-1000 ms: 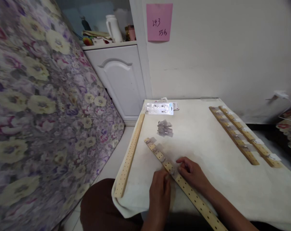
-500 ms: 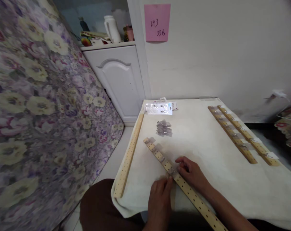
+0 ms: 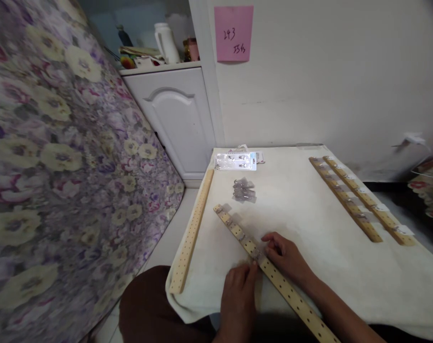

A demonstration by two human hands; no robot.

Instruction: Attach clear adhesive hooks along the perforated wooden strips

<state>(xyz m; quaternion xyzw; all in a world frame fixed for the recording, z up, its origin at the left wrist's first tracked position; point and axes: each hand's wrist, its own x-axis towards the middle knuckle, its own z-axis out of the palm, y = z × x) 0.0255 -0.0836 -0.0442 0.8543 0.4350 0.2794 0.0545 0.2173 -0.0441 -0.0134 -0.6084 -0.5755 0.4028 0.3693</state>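
Note:
A long pale wooden strip with rows of holes [image 3: 290,294] lies slantwise before me, its near end running off the bottom edge. Several small clear plastic packets [image 3: 242,236] with metal pieces sit along its far half. My left hand [image 3: 239,293] is closed at the strip's left edge, a fingertip pressing beside the nearest packet [image 3: 256,256]. Across the strip, my right hand [image 3: 284,255] rests on the cloth with curled fingers close to that packet; whatever they pinch is hidden. A small pile of similar packets [image 3: 244,190] lies beyond the strip's far end.
Another perforated strip [image 3: 191,233] lies along the table's left edge. Two strips bearing packets, one inner [image 3: 345,199] and one outer [image 3: 370,202], lie at the right. Blister packaging [image 3: 235,161] is at the back of the white cloth [image 3: 295,190]. A floral curtain [image 3: 66,181] hangs left.

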